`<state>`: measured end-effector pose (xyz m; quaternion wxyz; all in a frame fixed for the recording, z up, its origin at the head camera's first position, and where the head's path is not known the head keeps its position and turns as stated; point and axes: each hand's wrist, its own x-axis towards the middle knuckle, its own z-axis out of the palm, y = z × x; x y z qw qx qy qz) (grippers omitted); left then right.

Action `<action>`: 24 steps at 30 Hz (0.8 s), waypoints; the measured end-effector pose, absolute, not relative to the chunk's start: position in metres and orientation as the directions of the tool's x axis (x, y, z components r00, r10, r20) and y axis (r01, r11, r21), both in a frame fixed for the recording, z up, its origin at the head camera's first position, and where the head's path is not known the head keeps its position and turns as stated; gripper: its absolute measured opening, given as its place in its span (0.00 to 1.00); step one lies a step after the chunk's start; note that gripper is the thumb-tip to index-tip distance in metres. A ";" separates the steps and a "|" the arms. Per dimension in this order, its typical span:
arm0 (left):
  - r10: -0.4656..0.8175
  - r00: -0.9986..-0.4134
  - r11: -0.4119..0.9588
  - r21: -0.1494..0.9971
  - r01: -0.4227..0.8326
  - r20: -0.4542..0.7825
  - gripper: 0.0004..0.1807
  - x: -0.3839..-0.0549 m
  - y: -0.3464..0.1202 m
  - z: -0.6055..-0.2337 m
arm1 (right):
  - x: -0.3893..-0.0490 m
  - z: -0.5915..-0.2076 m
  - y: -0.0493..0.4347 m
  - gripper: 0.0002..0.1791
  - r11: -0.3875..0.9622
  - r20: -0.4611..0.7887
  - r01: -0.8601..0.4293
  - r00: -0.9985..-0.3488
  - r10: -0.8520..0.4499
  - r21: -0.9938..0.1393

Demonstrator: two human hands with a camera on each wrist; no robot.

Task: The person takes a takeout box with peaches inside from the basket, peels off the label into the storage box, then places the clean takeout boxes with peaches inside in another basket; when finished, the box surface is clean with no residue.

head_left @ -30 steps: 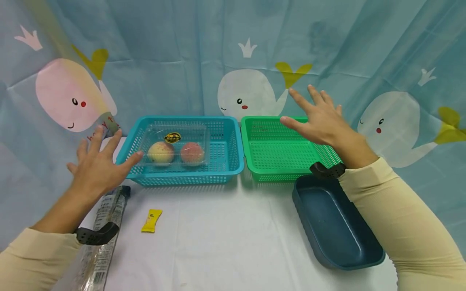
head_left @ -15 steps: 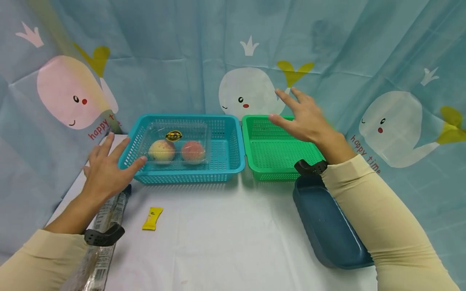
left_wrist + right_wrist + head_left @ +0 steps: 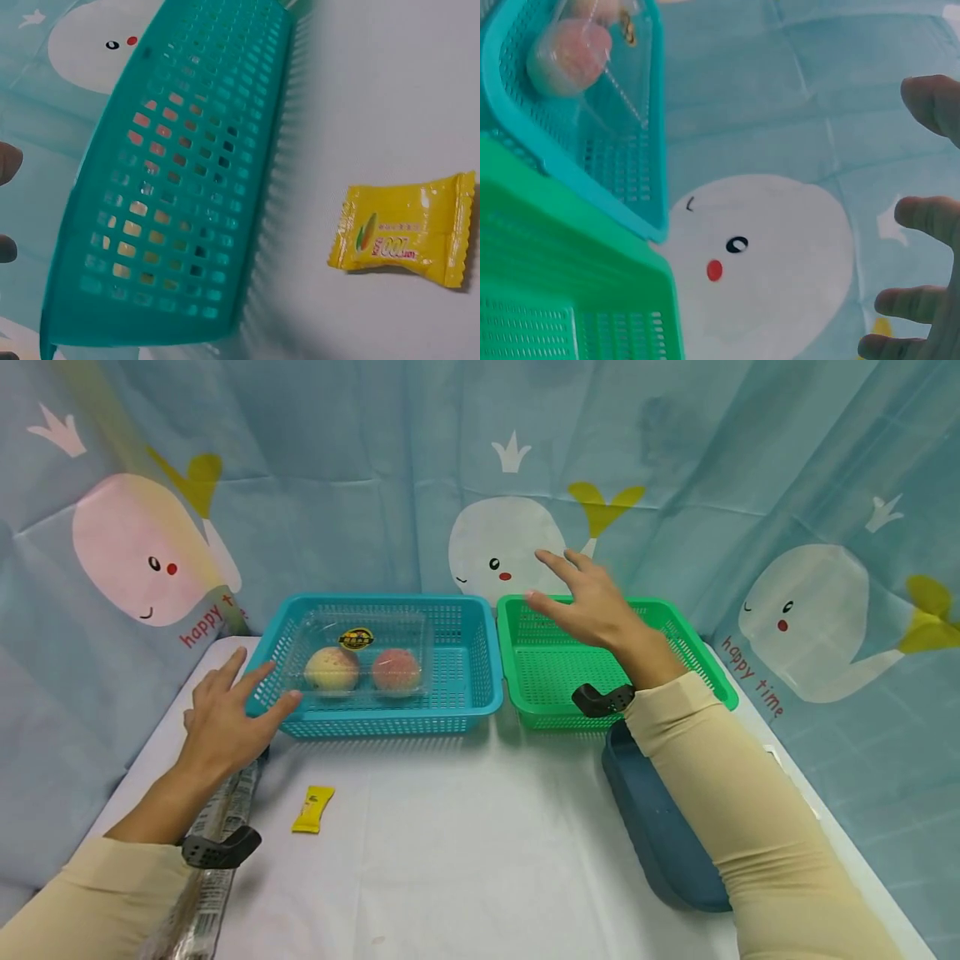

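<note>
My left hand (image 3: pixel 228 720) hovers with spread fingers by the left end of the blue basket (image 3: pixel 390 724), holding nothing. Inside that basket lies a clear plastic box (image 3: pixel 420 647) with two peaches (image 3: pixel 332 670) and a black-and-gold label. My right hand (image 3: pixel 592 606), fingers apart and holding nothing, hangs in the air over the green basket (image 3: pixel 555 720). Toward me from the blue basket lies a small yellow candy packet (image 3: pixel 312 810), whose corn picture shows in the left wrist view. In the right wrist view, fingertips (image 3: pixel 919 217) appear at the right edge, touching nothing.
A dark blue tub (image 3: pixel 667 835) stands at the right, partly hidden under my right forearm. Beneath my left wrist lies a long, shiny printed package (image 3: pixel 206 906). A whale-print curtain (image 3: pixel 337 468) hangs behind the baskets, at the back of the white-covered table (image 3: pixel 450 843).
My right hand has moved left over the green basket, uncovering its right end, while the forearm covers more of the tub. My left hand has shifted slightly right and down.
</note>
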<state>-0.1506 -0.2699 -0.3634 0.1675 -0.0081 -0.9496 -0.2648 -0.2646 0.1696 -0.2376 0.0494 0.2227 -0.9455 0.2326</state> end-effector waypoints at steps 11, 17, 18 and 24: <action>-0.081 -0.954 0.852 0.517 0.084 0.289 0.37 -0.150 -0.278 -0.372 | -0.269 -0.245 0.142 0.40 0.763 0.176 -0.459 -0.886 -0.429 -0.456; -0.075 -0.960 0.850 0.521 0.080 0.270 0.38 -0.154 -0.282 -0.377 | -0.273 -0.251 0.125 0.40 0.715 0.189 -0.489 -0.867 -0.461 -0.500; -0.079 -0.962 0.849 0.524 0.072 0.260 0.38 -0.155 -0.283 -0.378 | -0.273 -0.253 0.122 0.40 0.707 0.187 -0.488 -0.867 -0.462 -0.512; -0.104 -0.974 0.845 0.534 0.021 0.204 0.41 -0.155 -0.282 -0.386 | -0.277 -0.266 0.106 0.39 0.688 0.161 -0.455 -0.879 -0.449 -0.566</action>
